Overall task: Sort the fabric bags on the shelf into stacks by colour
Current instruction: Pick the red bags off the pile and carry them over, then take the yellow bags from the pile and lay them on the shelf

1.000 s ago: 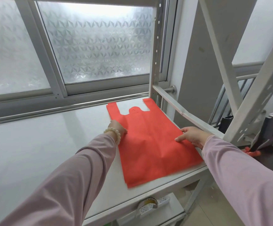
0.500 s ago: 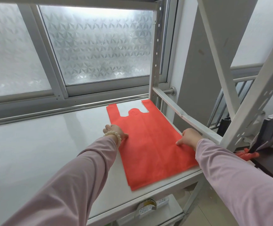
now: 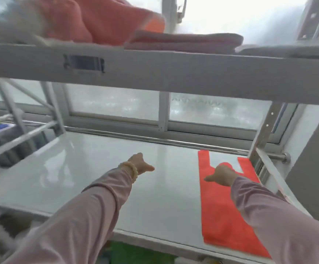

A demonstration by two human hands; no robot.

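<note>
Two seemingly empty hands: left (image 3: 140, 164), right (image 3: 222, 176)

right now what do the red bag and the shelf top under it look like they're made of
Red bag: probably thin non-woven fabric, matte; it lies flat with cut-out handles. Shelf top: smooth glossy white board, perhaps coated metal or laminate; it shows bright reflections.

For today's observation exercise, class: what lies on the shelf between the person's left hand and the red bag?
Nothing does: the head view shows only bare white shelf between the left hand and the red bag.
</note>
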